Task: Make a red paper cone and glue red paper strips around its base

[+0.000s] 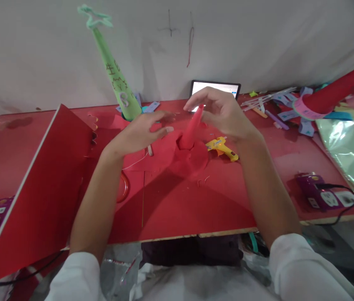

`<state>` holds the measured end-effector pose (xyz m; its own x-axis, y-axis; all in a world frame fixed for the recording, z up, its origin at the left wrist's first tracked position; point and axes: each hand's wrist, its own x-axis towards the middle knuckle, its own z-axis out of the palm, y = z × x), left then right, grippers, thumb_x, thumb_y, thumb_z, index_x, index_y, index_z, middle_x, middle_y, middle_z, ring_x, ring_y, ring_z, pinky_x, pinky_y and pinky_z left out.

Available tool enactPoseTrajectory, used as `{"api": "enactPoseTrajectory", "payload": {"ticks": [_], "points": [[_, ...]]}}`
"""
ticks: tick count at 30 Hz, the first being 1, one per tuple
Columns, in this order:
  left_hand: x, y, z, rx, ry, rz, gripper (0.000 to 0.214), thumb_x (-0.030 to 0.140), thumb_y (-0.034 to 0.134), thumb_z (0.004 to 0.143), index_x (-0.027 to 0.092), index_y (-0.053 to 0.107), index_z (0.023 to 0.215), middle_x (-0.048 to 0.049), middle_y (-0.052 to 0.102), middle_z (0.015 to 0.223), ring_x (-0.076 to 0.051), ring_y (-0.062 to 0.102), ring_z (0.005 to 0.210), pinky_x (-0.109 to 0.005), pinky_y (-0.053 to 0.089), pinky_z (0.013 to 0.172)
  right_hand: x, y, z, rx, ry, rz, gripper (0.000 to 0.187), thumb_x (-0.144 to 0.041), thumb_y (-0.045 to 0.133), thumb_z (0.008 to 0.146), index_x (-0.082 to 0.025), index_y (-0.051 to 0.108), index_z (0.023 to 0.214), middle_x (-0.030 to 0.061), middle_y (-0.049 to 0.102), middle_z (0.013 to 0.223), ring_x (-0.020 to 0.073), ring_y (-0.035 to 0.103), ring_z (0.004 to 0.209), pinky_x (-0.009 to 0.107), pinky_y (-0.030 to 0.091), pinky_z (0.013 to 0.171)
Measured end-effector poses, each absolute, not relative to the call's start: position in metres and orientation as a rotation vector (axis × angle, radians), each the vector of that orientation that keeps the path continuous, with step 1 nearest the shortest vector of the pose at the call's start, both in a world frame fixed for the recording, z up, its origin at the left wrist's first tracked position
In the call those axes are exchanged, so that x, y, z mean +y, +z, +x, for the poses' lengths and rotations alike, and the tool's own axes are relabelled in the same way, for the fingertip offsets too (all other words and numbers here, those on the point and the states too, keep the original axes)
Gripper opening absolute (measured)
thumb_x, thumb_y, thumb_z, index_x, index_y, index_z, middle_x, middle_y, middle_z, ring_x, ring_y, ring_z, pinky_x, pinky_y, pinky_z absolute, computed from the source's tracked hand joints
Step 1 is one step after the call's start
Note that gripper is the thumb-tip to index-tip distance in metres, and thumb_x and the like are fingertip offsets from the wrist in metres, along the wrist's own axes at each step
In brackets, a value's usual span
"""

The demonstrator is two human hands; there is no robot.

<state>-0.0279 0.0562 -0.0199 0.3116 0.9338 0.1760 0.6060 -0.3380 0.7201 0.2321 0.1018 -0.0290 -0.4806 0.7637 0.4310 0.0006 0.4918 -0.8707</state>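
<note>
A small red paper cone (pixel 192 130) stands upright on a round red paper piece (pixel 192 159) in the middle of the red table (pixel 177 205). My right hand (pixel 220 110) curls over the cone's tip, its fingers touching or pinching the top. To the cone's left, my left hand (pixel 142 131) hovers with its fingers spread and nothing in it, above a flat red paper sheet (pixel 151 156).
A yellow glue gun (pixel 222 148) lies right of the cone. A tall green cone (pixel 114 71) leans at the wall, a tablet (pixel 215 88) behind my hands. A large red board (pixel 35 188) tilts at left. Purple power strips (pixel 319 194) and a long red tube (pixel 339 90) sit at right.
</note>
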Motion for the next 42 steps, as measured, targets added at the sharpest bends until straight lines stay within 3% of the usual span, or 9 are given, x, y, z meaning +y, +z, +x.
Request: {"api": "enactPoseTrajectory", "payload": {"ticks": [4,8,12,16,20,22,27,33,42], "points": [[0.059,-0.017,-0.031,1.252,0.856,2.109,0.027,0.034,0.063,0.102,0.024,0.072,0.125,-0.0055,0.078,0.125,-0.024,0.072,0.119,-0.045,0.058,0.111,0.096,-0.025,0.231,-1.868,0.973,-0.654,0.039,-0.068,0.066,0.1,-0.032,0.078,0.1,0.0038,0.075,0.104,0.0245,0.069,0.101,0.042,0.058,0.095],[0.067,-0.025,-0.035,1.245,1.08,2.065,0.02,0.033,0.068,0.099,0.022,0.074,0.115,-0.004,0.077,0.106,-0.021,0.073,0.104,-0.045,0.06,0.105,0.103,-0.03,0.234,-1.748,0.997,-0.663,0.047,-0.075,0.058,0.101,-0.032,0.077,0.098,0.0035,0.076,0.1,0.0242,0.071,0.097,0.042,0.061,0.086],[0.072,-0.033,-0.035,1.187,1.244,2.093,0.016,0.036,0.068,0.101,0.024,0.074,0.108,-0.0032,0.073,0.099,-0.019,0.07,0.093,-0.044,0.061,0.09,0.111,-0.034,0.239,-1.647,0.967,-0.685,0.037,-0.072,0.064,0.099,-0.037,0.077,0.096,0.0027,0.078,0.099,0.0251,0.071,0.096,0.045,0.061,0.088],[0.072,-0.034,-0.035,1.19,1.294,2.083,0.011,0.026,0.067,0.099,0.026,0.076,0.106,-0.0035,0.074,0.1,-0.02,0.07,0.094,-0.043,0.059,0.087,0.114,-0.034,0.245,-1.569,0.902,-0.681,0.019,-0.054,0.077,0.093,-0.035,0.076,0.098,0.0014,0.077,0.099,0.0265,0.072,0.093,0.05,0.06,0.094],[0.074,-0.035,-0.034,1.211,1.272,2.088,0.016,0.044,0.07,0.099,0.029,0.074,0.105,-0.0018,0.075,0.1,-0.021,0.07,0.093,-0.044,0.06,0.088,0.114,-0.031,0.249,-1.493,0.935,-0.64,0.016,-0.044,0.082,0.086,-0.036,0.073,0.096,0.0008,0.075,0.101,0.0271,0.069,0.089,0.052,0.06,0.095],[0.073,-0.034,-0.033,1.218,1.266,2.077,0.021,0.049,0.068,0.1,0.029,0.073,0.103,-0.0021,0.075,0.098,-0.021,0.071,0.092,-0.044,0.061,0.088,0.113,-0.03,0.251,-1.478,0.941,-0.647,0.019,-0.045,0.083,0.084,-0.038,0.072,0.098,0.0009,0.076,0.105,0.0286,0.068,0.094,0.051,0.059,0.098],[0.068,-0.031,-0.03,1.216,1.247,2.068,0.016,0.039,0.065,0.102,0.026,0.073,0.105,-0.0034,0.075,0.101,-0.02,0.072,0.095,-0.041,0.061,0.088,0.107,-0.026,0.249,-1.496,0.927,-0.692,0.028,-0.05,0.087,0.081,-0.042,0.069,0.101,0.0009,0.077,0.112,0.0297,0.066,0.103,0.048,0.057,0.1],[0.067,-0.031,-0.029,1.168,1.285,2.062,0.01,0.028,0.065,0.101,0.028,0.074,0.103,-0.0019,0.073,0.096,-0.019,0.072,0.092,-0.04,0.061,0.087,0.109,-0.029,0.245,-1.524,0.914,-0.577,0.026,-0.044,0.092,0.082,-0.038,0.073,0.099,0.0023,0.074,0.105,0.0254,0.063,0.091,0.048,0.056,0.091],[0.063,-0.025,-0.027,1.195,1.265,2.038,0.013,0.036,0.065,0.103,0.027,0.075,0.104,-0.0019,0.072,0.097,-0.019,0.071,0.092,-0.04,0.063,0.088,0.099,-0.017,0.244,-1.676,0.845,-0.663,0.018,-0.054,0.08,0.094,-0.036,0.076,0.098,0.0021,0.073,0.098,0.0227,0.064,0.08,0.044,0.058,0.08]]}}
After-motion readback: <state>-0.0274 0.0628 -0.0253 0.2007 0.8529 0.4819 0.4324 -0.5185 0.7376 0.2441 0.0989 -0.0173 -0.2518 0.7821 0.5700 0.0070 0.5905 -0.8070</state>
